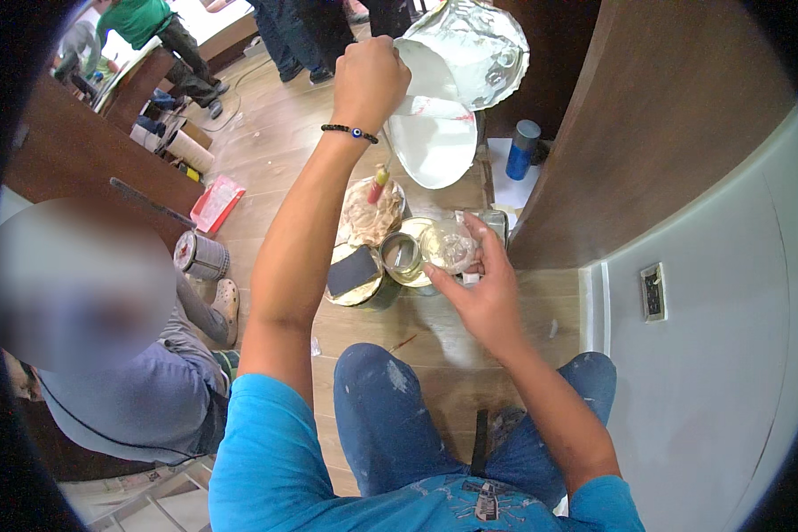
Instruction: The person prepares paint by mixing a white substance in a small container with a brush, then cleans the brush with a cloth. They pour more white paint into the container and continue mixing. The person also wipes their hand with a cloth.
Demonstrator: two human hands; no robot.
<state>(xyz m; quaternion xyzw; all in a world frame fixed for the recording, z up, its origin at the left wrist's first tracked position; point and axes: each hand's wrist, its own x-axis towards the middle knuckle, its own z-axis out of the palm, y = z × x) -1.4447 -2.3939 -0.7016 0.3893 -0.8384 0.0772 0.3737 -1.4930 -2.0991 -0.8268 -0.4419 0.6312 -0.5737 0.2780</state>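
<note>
My left hand (372, 78) is raised in a closed fist beside a white, paint-coated tub (434, 152); what it grips, if anything, is hidden. Between the fingers and thumb of my right hand (486, 297) is a clear plastic cup (450, 246), tilted over a cluster of cans. Just left of the cup stands a small open tin (401, 254). A dark flat pad (352, 271) lies on top of a neighbouring can. Behind it, a red and yellow handle (379, 184) sticks up from a container of crumpled, beige material (363, 217).
A crinkled white covering (481, 53) lies beyond the tub. A blue bottle (522, 151) stands by the brown panel on the right. At left sit another person (133, 399), a paint can (202, 255) and a red dustpan (218, 206). People stand farther back.
</note>
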